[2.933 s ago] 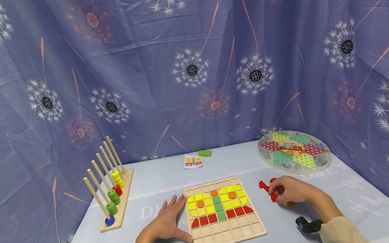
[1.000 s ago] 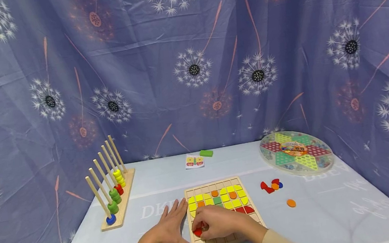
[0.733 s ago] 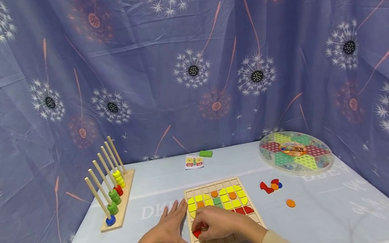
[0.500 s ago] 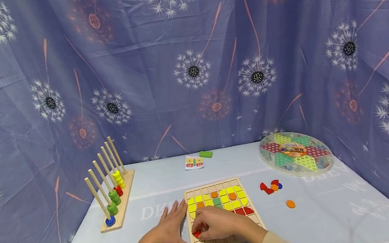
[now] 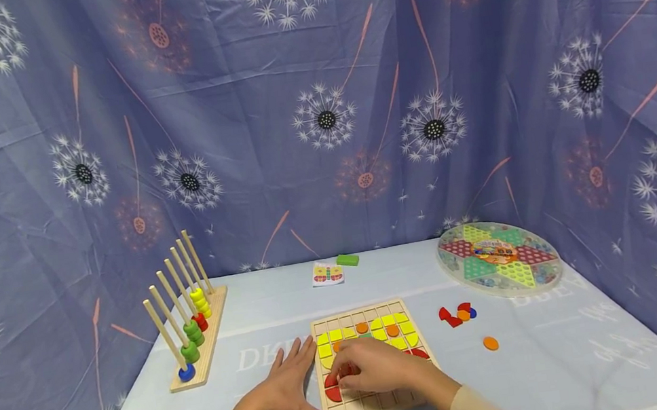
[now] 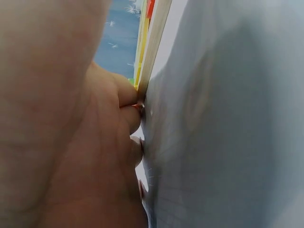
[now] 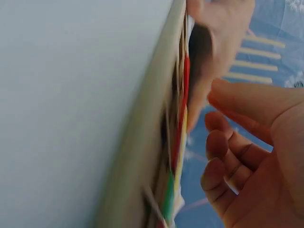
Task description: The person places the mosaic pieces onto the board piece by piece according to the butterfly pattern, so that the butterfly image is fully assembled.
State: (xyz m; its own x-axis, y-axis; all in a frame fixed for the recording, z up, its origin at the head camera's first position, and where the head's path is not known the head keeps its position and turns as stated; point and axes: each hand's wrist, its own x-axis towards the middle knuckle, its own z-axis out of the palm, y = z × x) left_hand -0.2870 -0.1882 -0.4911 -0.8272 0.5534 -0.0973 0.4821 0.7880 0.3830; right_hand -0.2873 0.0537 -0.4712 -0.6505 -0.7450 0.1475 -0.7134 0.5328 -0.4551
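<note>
My left hand (image 5: 280, 389) lies spread on the table along the left side of a wooden grid board (image 5: 383, 402), its thumb touching the front left corner. Over the board's left half hovers my right hand (image 5: 379, 365), hiding some of the pieces below. In the right wrist view its fingertips (image 7: 217, 142) are bent, with nothing between them and the thumb. A red rounded piece (image 5: 333, 394) sits in a left-column cell, just in front of another red piece (image 5: 329, 380). Yellow pieces (image 5: 405, 327), orange discs (image 5: 392, 330) and green squares fill cells farther back.
Loose red pieces (image 5: 455, 321), an orange disc (image 5: 490, 344) and a blue piece (image 5: 473, 314) lie right of the board. A pattern card (image 5: 327, 274) and green block (image 5: 347, 260) are behind. A pegged bead stand (image 5: 210, 346) stands left; a round Chinese checkers board (image 5: 498, 258) lies back right.
My right hand came from the loose pieces to the board with a red piece, set it in the left column, then let go and rose slightly back and right. The left hand stayed.
</note>
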